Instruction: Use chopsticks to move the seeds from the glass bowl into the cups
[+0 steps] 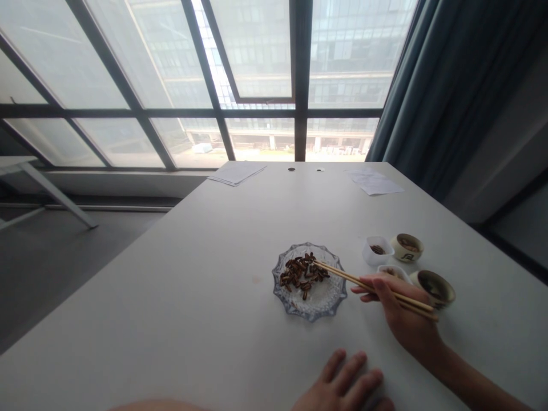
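My right hand [402,314] is closed around a pair of wooden chopsticks [355,279], which slant down to the left. Their tips touch the pile of long, dark brown, seed-like pieces [295,271] in a scalloped clear glass dish [329,305]. Whether a piece is pinched between the tips, I cannot tell. My left hand [342,388] rests on the table below the dish, fingers spread and holding nothing; its lower part is cut off by the frame edge.
Right of the dish stand a white plastic cup [371,254] with dark bits, a second one [387,269] partly hidden by my hand, and two cream ceramic cups [405,254]. Papers [237,172] and two small round discs lie at the table's [171,297] far end.
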Action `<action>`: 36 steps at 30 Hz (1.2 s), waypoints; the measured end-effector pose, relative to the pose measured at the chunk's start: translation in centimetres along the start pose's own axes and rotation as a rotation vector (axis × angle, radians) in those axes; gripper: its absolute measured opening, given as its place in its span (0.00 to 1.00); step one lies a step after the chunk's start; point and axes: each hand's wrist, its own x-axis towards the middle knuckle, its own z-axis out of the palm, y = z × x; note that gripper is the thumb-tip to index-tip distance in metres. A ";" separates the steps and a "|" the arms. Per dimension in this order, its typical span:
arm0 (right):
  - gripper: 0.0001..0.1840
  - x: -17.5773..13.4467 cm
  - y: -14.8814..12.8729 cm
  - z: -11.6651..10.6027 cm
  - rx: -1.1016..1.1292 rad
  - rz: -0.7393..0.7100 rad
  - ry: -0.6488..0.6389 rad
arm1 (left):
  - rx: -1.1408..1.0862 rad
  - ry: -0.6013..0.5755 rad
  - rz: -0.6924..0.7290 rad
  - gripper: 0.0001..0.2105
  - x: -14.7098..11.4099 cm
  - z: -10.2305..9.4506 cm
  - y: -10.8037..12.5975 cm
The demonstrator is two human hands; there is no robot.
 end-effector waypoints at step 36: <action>0.12 0.9 -2.8 -9.1 -0.311 0.013 0.466 | -0.018 0.009 0.000 0.16 0.0 0.2 -0.1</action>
